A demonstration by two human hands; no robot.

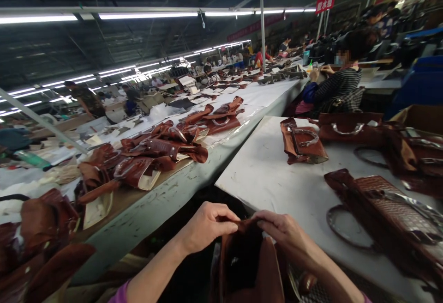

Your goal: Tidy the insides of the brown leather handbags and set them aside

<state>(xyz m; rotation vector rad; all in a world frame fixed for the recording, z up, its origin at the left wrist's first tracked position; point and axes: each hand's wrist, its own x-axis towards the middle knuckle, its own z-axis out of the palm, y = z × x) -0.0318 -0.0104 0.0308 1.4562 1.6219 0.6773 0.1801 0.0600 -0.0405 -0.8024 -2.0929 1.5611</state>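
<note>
Bag [272, 270] mouth open, L hand [209, 225] & R hand [285, 230] pinching rim [247, 224]; prob. edge-handling step, next move needs steady grip.

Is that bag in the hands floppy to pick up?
The bag probably bends: its thin edge curves between the left hand and right hand. It might be light for its size, since its open top shows a hollow.

Brown leather-look bag [269, 270], its mouth wide open and interior dark, at the lower centre of view
</note>
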